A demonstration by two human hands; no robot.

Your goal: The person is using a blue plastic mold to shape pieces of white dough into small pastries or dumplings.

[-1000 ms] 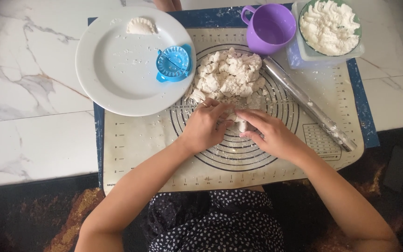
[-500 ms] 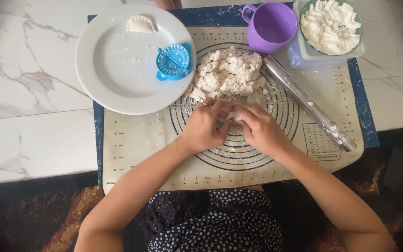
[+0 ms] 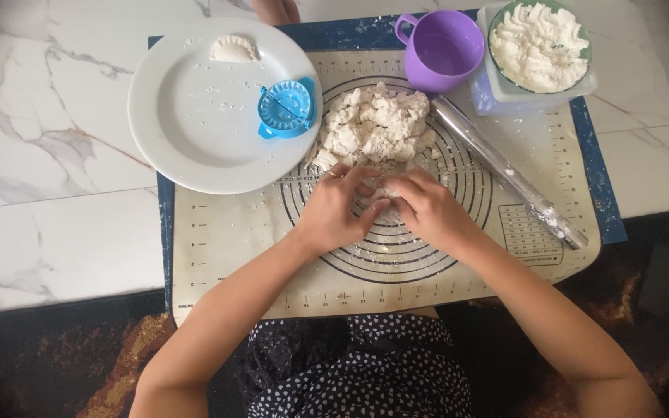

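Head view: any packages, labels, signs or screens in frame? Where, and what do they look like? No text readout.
No packages, signs or screens.
Baking mat: lies on the marble table under both hands; beige rectangle with a dark blue border, printed dark concentric rings in the middle, ruler marks along the edges.
Printed chart on the mat: small dark grid near its right edge, beside the rolling pin.

Single head cam, looking straight down, close over baking mat (image 3: 234, 255) on marble table (image 3: 40, 155).
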